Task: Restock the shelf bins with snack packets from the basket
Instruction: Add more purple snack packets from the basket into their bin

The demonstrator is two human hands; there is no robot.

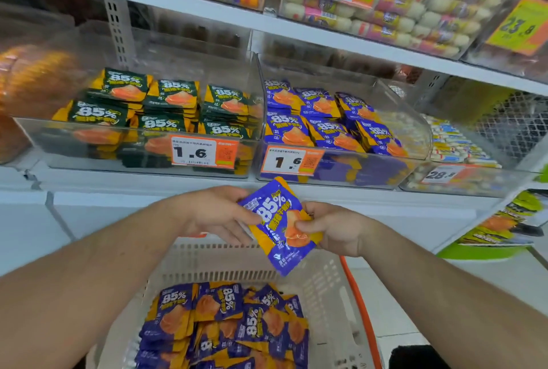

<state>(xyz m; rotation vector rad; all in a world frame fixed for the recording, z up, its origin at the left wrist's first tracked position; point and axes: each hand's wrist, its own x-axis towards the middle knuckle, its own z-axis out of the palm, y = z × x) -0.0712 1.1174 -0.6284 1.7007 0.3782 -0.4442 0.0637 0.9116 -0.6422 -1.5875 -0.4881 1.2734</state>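
Above the white basket (323, 285) of matching stock at lower centre, a purple snack packet (280, 226) is hanging mid-frame, just below the purple-packet bin (415, 119) at centre right. The left hand (219, 214) is pinching its upper left edge and the right hand (332, 227) is clamping its right side, thumb on the face. It looks light, floppy and slick, best held by the sealed edges.

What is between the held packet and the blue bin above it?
In the head view, only the white shelf edge separates packet from blue bin.
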